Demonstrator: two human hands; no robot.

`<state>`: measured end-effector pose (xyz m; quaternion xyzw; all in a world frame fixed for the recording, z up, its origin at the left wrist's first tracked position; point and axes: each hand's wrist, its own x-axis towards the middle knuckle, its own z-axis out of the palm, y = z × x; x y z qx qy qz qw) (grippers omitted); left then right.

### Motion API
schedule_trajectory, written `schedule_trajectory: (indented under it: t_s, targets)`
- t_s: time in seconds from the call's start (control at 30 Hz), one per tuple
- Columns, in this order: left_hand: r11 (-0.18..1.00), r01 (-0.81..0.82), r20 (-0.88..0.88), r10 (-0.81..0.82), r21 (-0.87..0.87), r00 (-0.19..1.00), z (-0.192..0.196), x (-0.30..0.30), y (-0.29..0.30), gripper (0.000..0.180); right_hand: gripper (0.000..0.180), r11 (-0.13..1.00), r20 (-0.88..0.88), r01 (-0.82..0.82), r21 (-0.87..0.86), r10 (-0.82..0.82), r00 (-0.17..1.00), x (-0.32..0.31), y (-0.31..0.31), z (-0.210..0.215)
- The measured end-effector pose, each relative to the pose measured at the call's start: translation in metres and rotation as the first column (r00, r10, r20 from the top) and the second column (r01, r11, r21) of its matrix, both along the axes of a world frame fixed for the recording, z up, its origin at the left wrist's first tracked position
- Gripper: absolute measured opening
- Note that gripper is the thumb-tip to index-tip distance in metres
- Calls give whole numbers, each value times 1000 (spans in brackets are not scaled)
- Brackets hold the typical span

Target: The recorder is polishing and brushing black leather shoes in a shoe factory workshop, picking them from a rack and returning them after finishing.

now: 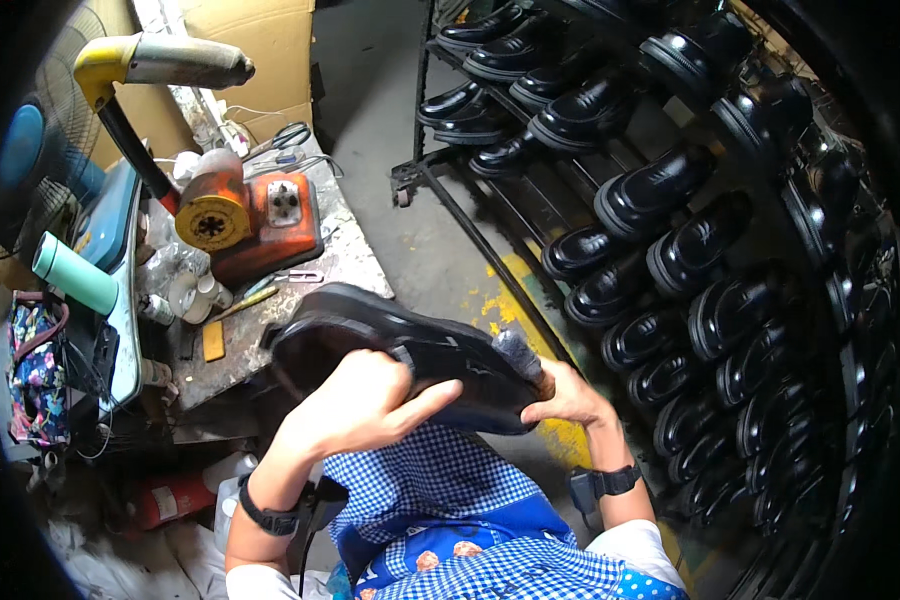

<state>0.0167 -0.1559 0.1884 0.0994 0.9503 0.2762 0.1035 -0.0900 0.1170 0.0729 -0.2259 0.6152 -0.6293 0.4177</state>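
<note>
A glossy black shoe with a thick dark sole is held up in front of my apron, its rounded toe to the left. My left hand is closed against its near side, thumb stretched to the right; the fingertips are hidden. By those knuckles shows a small grey patch whose nature I cannot tell. At the right end of the shoe, my right hand grips it, with the thumb on the near side. A grey, fuzzy-looking piece sticks up by its fingers; whether it is a finger cover or a tool is unclear.
Left stands a cluttered workbench with an orange machine, a heat-gun-like nozzle, scissors and a mint-green bottle. A fan is behind. To the right, a black rack carries many black shoes.
</note>
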Motion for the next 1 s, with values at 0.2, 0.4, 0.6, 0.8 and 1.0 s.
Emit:
schedule_trajectory:
  t_s: [0.2, 0.4, 0.6, 0.8, 1.0]
  targets:
    - [940, -166, -733, 338, 300, 591, -43, -45, 41, 44, 28, 832, 477, 551, 64, -510, 715, 47, 7, -52]
    - [834, -243, -244, 403, 496, 882, -137, -12, 61, 32, 40, 532, 447, 837, 127, -784, 431, -9, -55, -101]
    - [885, -252, -318, 386, 391, 866, -189, 4, 63, 25, 56, 228, 398, 949, 217, -909, 127, -91, -128, -130]
    - [883, -256, -360, 404, 392, 841, -190, -1, 61, 23, 59, -54, 325, 980, 194, -939, -116, -187, -165, -147]
    - [851, -295, -323, 453, 435, 831, -188, -9, 61, 21, 59, 114, 496, 982, 150, -868, 26, -211, -167, -157]
